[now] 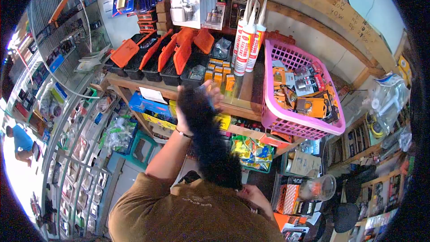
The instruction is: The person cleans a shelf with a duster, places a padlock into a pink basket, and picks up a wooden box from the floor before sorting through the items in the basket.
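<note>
A long black fluffy duster (210,139) runs from the shelf edge down to my chest. Its upper end lies in my left hand (182,118), whose fingers curl up around both sides of it. Much of that palm is covered by the black fluff, and a dark band circles the wrist. Low by my chest, my right hand (256,196) is closed at the duster's lower end, with its fingertips partly hidden. Just beyond my left hand are black bins (171,79) with orange lids (175,54) and several small yellow-orange boxes (218,77).
White silicone sealant tubes (245,47) stand upright beside a pink basket (304,127) of packaged goods. Packs hang above the wooden shelf (242,110). A glass display case (67,152) lines the left, near a green stool (142,150). Another person (21,141) is at far left.
</note>
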Demonstrator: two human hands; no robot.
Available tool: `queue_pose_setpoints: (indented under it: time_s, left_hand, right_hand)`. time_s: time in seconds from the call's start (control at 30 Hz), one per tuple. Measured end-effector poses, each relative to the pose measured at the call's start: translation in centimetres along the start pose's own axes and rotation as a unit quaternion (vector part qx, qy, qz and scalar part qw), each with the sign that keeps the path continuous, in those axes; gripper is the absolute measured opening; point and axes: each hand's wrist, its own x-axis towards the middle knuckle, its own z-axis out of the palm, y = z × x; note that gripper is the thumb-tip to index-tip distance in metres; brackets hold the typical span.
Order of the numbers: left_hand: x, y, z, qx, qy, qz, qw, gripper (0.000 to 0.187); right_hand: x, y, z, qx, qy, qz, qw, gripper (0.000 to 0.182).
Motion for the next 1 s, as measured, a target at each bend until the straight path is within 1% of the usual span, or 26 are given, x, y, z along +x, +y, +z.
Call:
queue_pose_setpoints:
  time_s: [0.03, 0.07, 0.1, 0.13, 0.17, 0.2, 0.23, 0.27, 0.3, 0.33, 0.37, 0.4, 0.43, 0.47, 0.53, 0.57, 0.63, 0.67, 0.73, 0.77, 0.8, 0.83, 0.87, 0.9, 0.97, 1.0]
  left_hand:
    - [1.0, 0.0, 0.3, -0.051, -0.122, -0.011, 0.991, 0.074]
    - [0.9, 0.0, 0.8, -0.051, -0.125, -0.011, 0.991, 0.074]
    - [0.3, 0.0, 1.4, -0.006, 0.018, 0.020, 1.000, 0.076]
    - [0.0, -0.1, 2.8, 0.039, 0.162, 0.051, 0.985, 0.078]
    - [-0.1, -0.1, 3.4, 0.016, 0.154, 0.036, 0.987, 0.072]
    - [-0.3, -0.1, 1.8, 0.016, 0.157, 0.036, 0.987, 0.072]
    - [-0.4, 0.0, -1.1, 0.076, 0.112, 0.024, 0.990, 0.070]
    - [-0.3, 0.1, -2.9, 0.136, 0.066, 0.013, 0.988, 0.068]
    - [-0.2, 0.0, -3.2, 0.309, 0.204, -0.005, 0.929, 0.063]
    - [-0.6, 0.2, -2.1, 0.309, 0.206, -0.003, 0.929, 0.063]
    - [-1.4, 0.4, 0.0, 0.156, 0.245, -0.024, 0.956, 0.056]
    - [-2.1, 0.5, 1.0, -0.001, 0.279, -0.045, 0.959, 0.049]
    - [-2.7, 0.4, -1.1, -0.015, 0.292, -0.009, 0.956, 0.034]
    - [-3.2, 0.0, -2.4, 0.030, 0.280, -0.046, 0.958, 0.028]
    - [-4.0, -0.5, -4.0, -0.046, 0.270, -0.090, 0.958, 0.027]
    - [-4.2, -0.9, -4.8, -0.048, 0.271, -0.089, 0.957, 0.027]
    - [-4.4, -1.7, -5.3, 0.038, 0.300, -0.038, 0.952, 0.024]
    - [-5.4, -1.0, -4.9, 0.113, 0.308, -0.038, 0.944, 0.026]
    - [-5.0, -0.9, -4.4, 0.034, 0.294, -0.045, 0.954, 0.047]
    - [-4.7, -0.8, -3.1, 0.018, 0.298, -0.018, 0.954, 0.052]
    - [-5.0, -0.9, -4.5, -0.147, 0.059, 0.047, 0.986, 0.050]
    - [-4.8, -0.8, -3.8, -0.148, 0.060, 0.046, 0.986, 0.050]
    - [-4.4, -0.7, -3.2, -0.116, 0.092, 0.040, 0.988, 0.054]
    - [-3.9, -0.5, -2.5, -0.083, 0.124, 0.034, 0.988, 0.057]
    - [-3.3, -0.4, -1.4, -0.018, 0.190, 0.021, 0.981, 0.065]
    - [-3.2, -0.6, -1.6, -0.019, 0.191, 0.020, 0.981, 0.065]
  right_hand:
    - [0.1, -0.2, -0.4, -0.002, 0.002, -0.003, 1.000, 0.007]
    - [0.1, -0.7, -1.1, 0.095, 0.027, 0.088, 0.991, 0.007]
    - [-0.1, -1.1, -1.7, 0.192, 0.050, 0.178, 0.964, 0.008]
    - [-0.2, -1.4, -2.0, 0.285, 0.071, 0.267, 0.918, 0.010]
    - [0.3, -1.5, -1.4, 0.220, 0.060, 0.275, 0.934, 0.011]
    - [0.2, -1.6, -1.0, 0.221, 0.058, 0.277, 0.933, 0.011]
    - [0.3, -1.8, -0.6, 0.124, 0.026, 0.154, 0.980, 0.010]
    - [0.5, -1.9, -0.4, 0.023, -0.005, 0.026, 0.999, 0.012]
    - [0.1, -0.4, 0.1, 0.083, 0.038, 0.005, 0.996, 0.014]
    - [-0.1, -0.3, -0.6, 0.082, 0.035, 0.004, 0.996, 0.014]
    - [-0.5, -0.5, -1.4, 0.166, 0.035, 0.106, 0.980, 0.013]
    - [-0.8, -0.9, -2.0, 0.246, 0.034, 0.207, 0.946, 0.016]
    - [-0.4, -3.0, -2.4, 0.309, 0.044, 0.231, 0.921, 0.020]
    - [-0.6, -2.9, -2.5, 0.309, 0.043, 0.234, 0.921, 0.020]
    - [-1.0, -2.7, -2.8, 0.351, 0.038, 0.204, 0.913, 0.026]
    - [-1.0, -3.0, -2.9, 0.348, 0.040, 0.203, 0.914, 0.028]
    - [-1.4, -2.9, -3.3, 0.335, 0.013, 0.200, 0.921, 0.028]
    - [-1.7, -2.8, -3.4, 0.323, -0.013, 0.195, 0.926, 0.028]
    - [-1.7, -2.9, -3.3, 0.296, -0.039, 0.198, 0.934, 0.026]
    - [-1.6, -2.9, -3.3, 0.268, -0.063, 0.198, 0.941, 0.024]
    - [-1.6, -2.9, -3.1, 0.268, -0.063, 0.200, 0.940, 0.024]
    - [-1.5, -2.7, -2.7, 0.225, -0.054, 0.188, 0.954, 0.018]
    - [-1.2, -2.5, -2.3, 0.182, -0.045, 0.175, 0.967, 0.017]
    - [-1.0, -1.9, -1.9, 0.181, -0.045, 0.176, 0.967, 0.017]
    - [-1.0, 0.3, -0.5, 0.155, 0.018, 0.212, 0.965, 0.023]
    - [-1.3, 2.1, 0.4, 0.156, 0.018, 0.214, 0.964, 0.023]
